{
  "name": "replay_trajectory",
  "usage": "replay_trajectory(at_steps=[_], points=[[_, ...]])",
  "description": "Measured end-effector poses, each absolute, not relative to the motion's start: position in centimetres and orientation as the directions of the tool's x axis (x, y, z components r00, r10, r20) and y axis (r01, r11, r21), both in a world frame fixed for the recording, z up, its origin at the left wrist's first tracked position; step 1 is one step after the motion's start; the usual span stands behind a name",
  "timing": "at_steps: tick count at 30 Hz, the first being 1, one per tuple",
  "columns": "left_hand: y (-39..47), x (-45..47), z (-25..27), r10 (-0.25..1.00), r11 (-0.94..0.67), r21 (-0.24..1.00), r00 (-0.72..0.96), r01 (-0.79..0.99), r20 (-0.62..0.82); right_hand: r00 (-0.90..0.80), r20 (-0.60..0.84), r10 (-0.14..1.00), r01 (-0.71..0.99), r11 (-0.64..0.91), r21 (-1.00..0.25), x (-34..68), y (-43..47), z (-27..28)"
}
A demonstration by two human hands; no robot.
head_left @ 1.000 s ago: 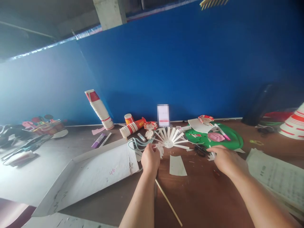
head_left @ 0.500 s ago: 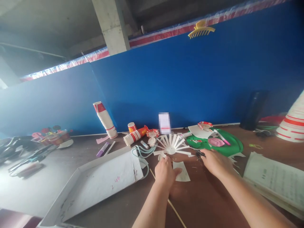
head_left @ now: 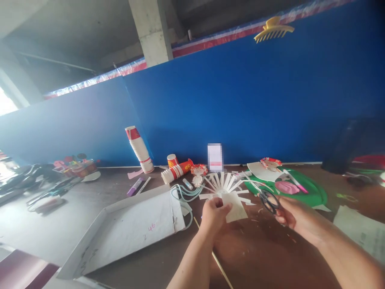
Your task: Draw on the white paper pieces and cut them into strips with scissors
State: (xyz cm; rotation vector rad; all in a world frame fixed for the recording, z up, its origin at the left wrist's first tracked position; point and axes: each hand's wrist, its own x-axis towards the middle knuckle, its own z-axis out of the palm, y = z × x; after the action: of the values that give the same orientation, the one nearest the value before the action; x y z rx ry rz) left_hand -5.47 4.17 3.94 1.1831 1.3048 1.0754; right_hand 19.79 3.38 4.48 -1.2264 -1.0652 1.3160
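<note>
My left hand (head_left: 214, 214) pinches a small piece of white paper (head_left: 235, 207) between thumb and fingers, lifted a little off the brown table. Scissors with black handles (head_left: 270, 202) are in my right hand (head_left: 290, 214), their blades pointing away to the upper left. Just beyond the paper lies a paper cup cut into spread white strips (head_left: 224, 184), fanned out like a flower. A thin wooden stick (head_left: 221, 267) passes on the table under my left wrist.
A shallow white box (head_left: 129, 230) lies at the left, beside looped pale blue cord (head_left: 183, 192). Behind stand stacked paper cups (head_left: 140, 150) and lying red cups (head_left: 177, 171). A green plate (head_left: 315, 194) carries paper and a pink piece. A blue partition (head_left: 240, 100) closes the back.
My left hand has picked up the small white paper from the table. My right hand has lifted the scissors and turned, so the handles show. The view has shifted slightly.
</note>
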Motion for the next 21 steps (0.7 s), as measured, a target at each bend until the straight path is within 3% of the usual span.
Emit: replay_trajectory(at_steps=[2,5,11,21], points=[[4.4,-5.4,3.9,0.994,0.113,0.977,0.017,-0.183,-0.112,-0.089,-0.108,0.99,-0.257,-0.127,-0.958,18.9,2.9,4.6],[4.6,-5.3,3.7,0.994,0.107,0.915,0.03,-0.389,-0.104,-0.227,-0.119,0.967,-0.344,-0.194,-0.919,17.5,2.3,4.9],[4.9,-5.7,3.2,0.995,0.069,0.862,-0.029,-0.503,-0.097,-0.274,-0.109,0.955,-0.49,-0.236,-0.839,16.6,2.2,4.0],[4.5,-5.6,4.1,0.979,0.114,0.734,-0.051,-0.67,-0.199,-0.117,-0.077,0.99,-0.359,-0.115,-0.926,15.6,2.4,3.3]])
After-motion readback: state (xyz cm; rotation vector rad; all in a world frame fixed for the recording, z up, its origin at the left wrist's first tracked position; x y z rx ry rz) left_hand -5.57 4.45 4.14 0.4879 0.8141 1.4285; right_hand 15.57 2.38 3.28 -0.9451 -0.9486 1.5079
